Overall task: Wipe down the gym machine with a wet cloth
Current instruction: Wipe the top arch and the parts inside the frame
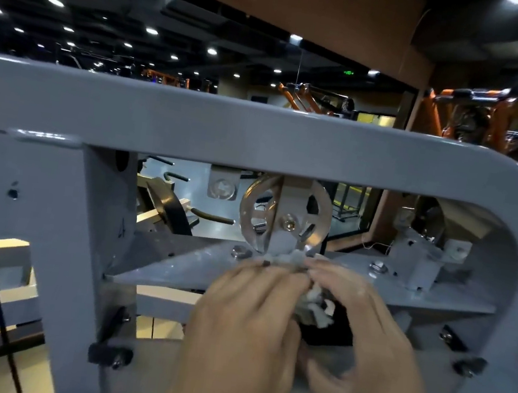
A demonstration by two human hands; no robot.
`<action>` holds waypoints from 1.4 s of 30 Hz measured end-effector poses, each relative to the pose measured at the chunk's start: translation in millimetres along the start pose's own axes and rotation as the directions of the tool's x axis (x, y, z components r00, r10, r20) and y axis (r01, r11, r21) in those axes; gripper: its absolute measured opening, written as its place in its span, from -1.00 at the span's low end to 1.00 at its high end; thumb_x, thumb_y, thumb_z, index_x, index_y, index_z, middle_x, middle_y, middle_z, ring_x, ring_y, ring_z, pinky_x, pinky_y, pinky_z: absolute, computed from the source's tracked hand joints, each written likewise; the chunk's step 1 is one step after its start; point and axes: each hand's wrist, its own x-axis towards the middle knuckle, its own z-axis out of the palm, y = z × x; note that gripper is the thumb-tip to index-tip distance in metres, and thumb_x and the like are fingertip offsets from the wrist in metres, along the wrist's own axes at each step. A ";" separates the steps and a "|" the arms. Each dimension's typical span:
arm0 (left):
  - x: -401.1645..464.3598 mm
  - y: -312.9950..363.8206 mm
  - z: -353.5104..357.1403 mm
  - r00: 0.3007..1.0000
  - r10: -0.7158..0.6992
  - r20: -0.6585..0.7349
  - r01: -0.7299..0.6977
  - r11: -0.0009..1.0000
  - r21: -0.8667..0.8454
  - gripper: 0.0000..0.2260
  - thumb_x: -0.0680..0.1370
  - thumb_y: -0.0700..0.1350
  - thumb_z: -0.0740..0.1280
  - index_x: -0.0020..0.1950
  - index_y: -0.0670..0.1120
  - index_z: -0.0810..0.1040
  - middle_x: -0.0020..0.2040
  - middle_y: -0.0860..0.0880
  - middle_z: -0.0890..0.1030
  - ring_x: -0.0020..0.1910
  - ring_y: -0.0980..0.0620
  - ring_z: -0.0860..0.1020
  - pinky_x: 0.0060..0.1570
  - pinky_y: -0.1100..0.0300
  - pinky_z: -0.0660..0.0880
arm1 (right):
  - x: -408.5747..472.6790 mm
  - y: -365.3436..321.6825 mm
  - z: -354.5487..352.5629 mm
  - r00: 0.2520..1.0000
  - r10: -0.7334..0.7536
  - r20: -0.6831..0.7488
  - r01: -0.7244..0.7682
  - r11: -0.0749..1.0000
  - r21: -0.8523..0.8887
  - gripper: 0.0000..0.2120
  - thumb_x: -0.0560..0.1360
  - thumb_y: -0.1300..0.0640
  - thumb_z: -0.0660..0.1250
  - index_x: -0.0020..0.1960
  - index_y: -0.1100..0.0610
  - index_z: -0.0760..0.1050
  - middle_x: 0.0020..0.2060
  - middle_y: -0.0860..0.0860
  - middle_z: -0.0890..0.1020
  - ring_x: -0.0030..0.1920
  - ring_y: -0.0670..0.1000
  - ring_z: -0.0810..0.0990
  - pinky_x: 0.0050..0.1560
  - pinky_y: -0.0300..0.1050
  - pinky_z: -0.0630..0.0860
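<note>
Dim hall, ceiling spotlights; blurred, edges warped

two bare hands (299, 332), no sleeves showing.

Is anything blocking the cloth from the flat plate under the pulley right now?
Nothing visible does. Both the left hand and right hand hold the cloth bunched against the grey plate, right below the metal pulley. Bolt heads stick up beside it and will interrupt a sideways wipe.

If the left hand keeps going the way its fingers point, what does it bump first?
Probably the shiny pulley wheel: the left hand, holding the cloth, points up toward it, though depth is unclear.
</note>
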 end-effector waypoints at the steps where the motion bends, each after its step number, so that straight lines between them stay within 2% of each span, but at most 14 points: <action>1: -0.3 -0.2 1.8 0.999 0.017 0.036 -0.016 1.000 -0.018 -0.64 0.41 -0.17 0.22 0.13 -0.06 0.68 0.05 0.03 0.68 0.02 -0.01 0.61 0.27 0.14 0.44 | 1.2 -1.2 -0.4 1.000 0.023 -0.010 -0.023 1.000 0.013 -0.44 0.35 0.12 0.42 0.36 0.09 0.52 0.34 -0.08 0.55 0.40 -0.04 0.51 0.37 -0.14 0.43; 5: -1.8 -13.0 -6.8 0.992 0.050 0.119 -0.041 0.996 -0.082 -0.61 0.41 -0.14 0.22 0.18 0.01 0.64 0.12 0.12 0.67 0.05 0.07 0.62 0.35 0.16 0.38 | 5.7 -10.0 1.0 1.000 0.016 -0.016 -0.017 0.998 -0.054 -0.52 0.38 0.14 0.44 0.30 0.10 0.57 0.25 -0.13 0.59 0.31 -0.08 0.55 0.30 -0.14 0.48; 8: -3.5 -17.5 -13.6 0.989 0.008 0.147 0.011 0.991 -0.130 -0.57 0.43 -0.17 0.18 0.24 -0.01 0.62 0.12 0.13 0.69 0.07 0.10 0.63 0.35 0.14 0.38 | 10.7 -15.8 5.8 1.000 0.022 -0.004 -0.023 0.995 -0.099 -0.47 0.33 0.21 0.48 0.31 0.11 0.57 0.16 -0.12 0.61 0.20 -0.08 0.59 0.20 -0.16 0.51; 11: -5.6 -17.2 -21.5 0.980 -0.017 0.196 0.055 0.981 -0.189 -0.48 0.45 -0.17 0.14 0.41 -0.01 0.50 0.14 0.17 0.68 0.18 0.20 0.57 0.49 0.20 0.25 | 13.1 -20.3 4.4 0.999 0.045 0.027 -0.040 0.986 -0.163 -0.49 0.38 0.10 0.39 0.34 0.10 0.56 0.04 -0.11 0.60 0.04 -0.10 0.60 0.06 -0.26 0.49; 13: -14.1 -18.4 -28.7 0.983 0.020 0.184 0.016 0.981 -0.194 -0.48 0.47 -0.15 0.19 0.45 0.00 0.48 0.21 0.19 0.66 0.30 0.29 0.50 0.54 0.19 0.19 | 13.3 -22.9 3.2 0.998 0.041 0.046 -0.031 0.977 -0.210 -0.56 0.41 0.08 0.33 0.28 0.10 0.59 -0.01 -0.09 0.58 -0.04 -0.07 0.60 -0.03 -0.24 0.49; 15: -27.3 -22.3 -35.9 0.993 0.074 0.090 -0.054 0.978 -0.200 -0.59 0.56 -0.14 0.23 0.41 0.00 0.55 0.29 0.17 0.63 0.39 0.30 0.46 0.52 0.09 0.28 | 14.6 -26.2 4.1 0.997 0.017 0.070 0.002 0.964 -0.268 -0.64 0.43 0.10 0.30 0.20 0.09 0.63 -0.02 -0.08 0.58 -0.06 -0.05 0.59 -0.06 -0.20 0.50; 18: -51.7 -48.8 -52.1 0.995 0.069 -0.065 -0.080 0.978 -0.193 -0.67 0.66 -0.15 0.15 0.29 0.06 0.63 0.29 0.20 0.62 0.36 0.21 0.54 0.46 0.11 0.36 | 19.2 -34.0 9.3 0.997 0.008 0.075 0.017 0.944 -0.330 -0.72 0.47 0.10 0.29 0.13 0.10 0.64 0.02 -0.06 0.61 -0.01 -0.02 0.61 -0.02 -0.12 0.52; 20: -62.6 -67.2 -68.4 0.995 0.083 -0.062 -0.091 0.986 -0.138 -0.66 0.67 -0.09 0.15 0.35 0.22 0.51 0.34 0.29 0.56 0.38 0.15 0.53 0.46 0.14 0.31 | 23.1 -39.7 15.0 0.998 0.013 0.066 0.010 0.940 -0.340 -0.72 0.51 0.08 0.29 0.15 0.12 0.64 0.09 -0.06 0.63 0.07 -0.02 0.61 0.09 -0.13 0.51; 23: -78.1 -81.0 -85.2 0.996 0.003 -0.091 -0.017 0.989 -0.146 -0.64 0.59 -0.09 0.25 0.32 0.27 0.50 0.31 0.31 0.56 0.31 0.07 0.58 0.31 0.03 0.43 | 28.3 -53.6 32.4 0.998 0.017 0.052 0.002 0.941 -0.340 -0.69 0.56 0.06 0.27 0.20 0.14 0.63 0.16 -0.05 0.64 0.16 0.00 0.61 0.22 -0.16 0.47; 27: -92.0 -88.7 -81.8 0.955 -0.059 -0.289 0.065 0.998 0.010 -0.77 0.57 -0.14 0.29 0.13 0.15 0.61 0.17 0.19 0.62 0.11 -0.02 0.53 0.33 0.24 0.32 | 33.3 -71.6 56.9 0.998 0.014 0.060 0.005 0.954 -0.300 -0.64 0.58 0.03 0.25 0.28 0.16 0.61 0.25 -0.01 0.63 0.28 -0.02 0.56 0.32 -0.11 0.44; 30: -98.1 -94.9 -72.3 0.885 -0.220 -0.410 0.234 0.972 -0.016 -0.68 0.51 -0.10 0.33 0.26 -0.05 0.56 0.30 -0.11 0.52 0.25 -0.11 0.43 0.39 0.23 0.26 | 35.6 -70.6 55.4 0.998 0.048 0.028 -0.038 0.955 -0.296 -0.68 0.55 0.06 0.23 0.20 0.14 0.63 0.13 -0.05 0.65 0.16 -0.04 0.58 0.21 -0.24 0.44; 33: -101.8 -96.0 -69.1 0.860 -0.330 -0.390 0.315 0.943 -0.105 -0.52 0.51 -0.08 0.32 0.39 -0.27 0.48 0.43 -0.21 0.42 0.46 0.00 0.35 0.50 0.21 0.25 | 35.1 -71.6 52.8 0.995 0.095 -0.021 -0.097 0.953 -0.287 -0.70 0.54 0.09 0.21 0.14 0.14 0.64 0.01 -0.06 0.64 0.04 -0.05 0.57 0.10 -0.38 0.37; 35: -105.5 -98.2 -67.4 0.871 -0.328 -0.365 0.312 0.944 -0.103 -0.51 0.53 -0.09 0.31 0.42 -0.28 0.44 0.48 -0.21 0.39 0.53 0.05 0.29 0.54 0.21 0.22 | 37.4 -77.1 58.8 0.993 0.116 -0.013 -0.114 0.948 -0.298 -0.70 0.55 0.07 0.21 0.13 0.13 0.64 -0.01 -0.07 0.64 0.03 -0.06 0.55 0.11 -0.42 0.32; 42: -111.3 -106.3 -68.8 0.886 -0.310 -0.345 0.302 0.950 -0.078 -0.51 0.55 -0.11 0.30 0.45 -0.26 0.44 0.51 -0.13 0.40 0.56 0.06 0.28 0.55 0.19 0.22 | 57.7 -98.7 86.5 0.975 0.166 0.145 -0.126 0.960 -0.250 -0.58 0.58 -0.03 0.16 0.33 0.07 0.59 0.23 -0.11 0.65 0.29 -0.14 0.50 0.34 -0.17 0.43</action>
